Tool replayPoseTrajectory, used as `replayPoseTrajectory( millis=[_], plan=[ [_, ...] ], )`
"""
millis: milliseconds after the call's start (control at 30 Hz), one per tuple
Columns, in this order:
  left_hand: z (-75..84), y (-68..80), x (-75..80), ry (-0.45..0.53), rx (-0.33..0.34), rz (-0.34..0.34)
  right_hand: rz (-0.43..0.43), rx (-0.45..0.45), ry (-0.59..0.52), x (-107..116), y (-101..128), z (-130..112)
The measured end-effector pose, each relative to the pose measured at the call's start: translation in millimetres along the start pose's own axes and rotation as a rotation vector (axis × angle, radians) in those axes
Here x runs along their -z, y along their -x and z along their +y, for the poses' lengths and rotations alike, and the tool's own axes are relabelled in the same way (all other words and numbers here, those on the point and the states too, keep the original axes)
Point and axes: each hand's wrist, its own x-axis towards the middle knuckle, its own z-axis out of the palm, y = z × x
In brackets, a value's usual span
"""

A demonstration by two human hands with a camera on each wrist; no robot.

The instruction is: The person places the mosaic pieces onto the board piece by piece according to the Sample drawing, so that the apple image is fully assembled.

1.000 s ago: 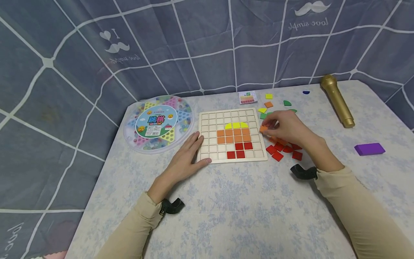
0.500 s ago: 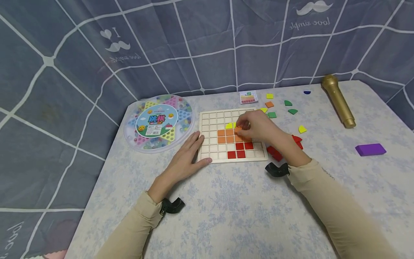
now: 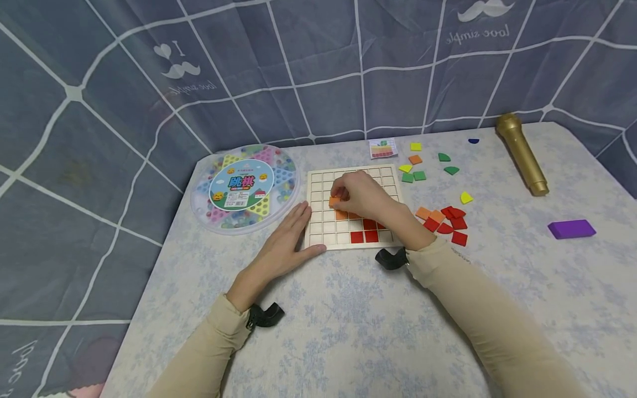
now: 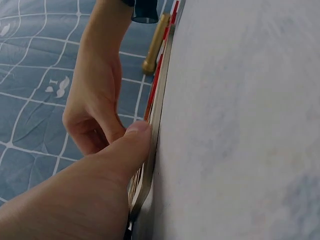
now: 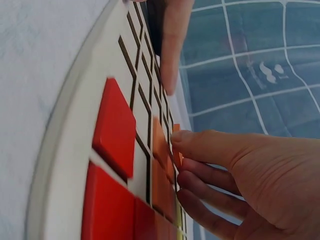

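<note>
A wooden grid board (image 3: 318, 232) lies on the table with orange (image 3: 341, 215) and red tiles (image 3: 363, 237) set in its cells. My right hand (image 3: 340, 198) hovers over the board's left-middle cells and pinches an orange square tile (image 3: 334, 202) between thumb and fingers; the right wrist view shows that tile (image 5: 177, 145) at my fingertips (image 5: 181, 136) just above the grid. My left hand (image 3: 293, 235) lies flat on the table, fingers straight, its thumb (image 4: 135, 142) pressed against the board's left edge (image 4: 157, 110).
Loose red, orange, green and yellow tiles (image 3: 445, 220) lie right of the board. A pattern card (image 3: 382, 148) sits behind it. A round checkers case (image 3: 244, 188) is at left, a gold microphone (image 3: 521, 153) and a purple block (image 3: 570, 228) at right.
My right hand carried the orange tile from the loose pile at the board's right edge leftward across the board to its left-middle cells. The left hand stayed put.
</note>
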Motion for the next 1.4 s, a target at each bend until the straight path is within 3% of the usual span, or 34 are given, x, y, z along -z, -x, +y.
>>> replayPoseTrajectory(
  millis=[433, 767, 1100, 1400],
  plan=[
    [-1.8, 1.3, 1.4, 0.003, -0.01, -0.014, -0.003, -0.007, 0.015, -13, -5, -8],
    [-2.8, 0.7, 0.8, 0.009, -0.012, -0.01, -0.011, 0.03, 0.055, -6, 3, -3],
    [-2.3, 0.7, 0.7, 0.007, -0.004, -0.012, 0.01, -0.061, 0.033, 22, 18, 19],
    [-1.9, 0.8, 0.6, -0.006, -0.01, -0.008, 0.088, -0.146, 0.063, 65, 27, 61]
  ],
)
